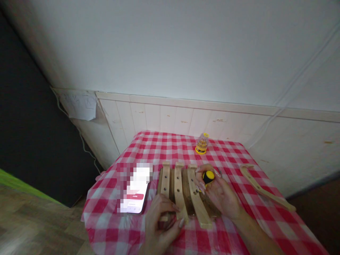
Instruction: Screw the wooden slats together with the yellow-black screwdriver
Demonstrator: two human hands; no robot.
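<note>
A wooden rack of three pale slats on a darker board point(183, 191) lies on the red and white checked tablecloth point(164, 145). My left hand point(162, 221) rests on the near end of the slats, fingers curled over the wood. My right hand point(216, 191) is closed round a short screwdriver with a yellow and black handle point(208, 176), held upright over the right-hand slat. The screwdriver's tip is hidden by my fingers.
A phone point(138, 191) with a lit screen lies left of the rack. A clear and yellow bit holder point(202, 144) stands at the back of the table. A curved wooden piece point(265, 191) lies at the right. White panelled wall behind; floor to the left.
</note>
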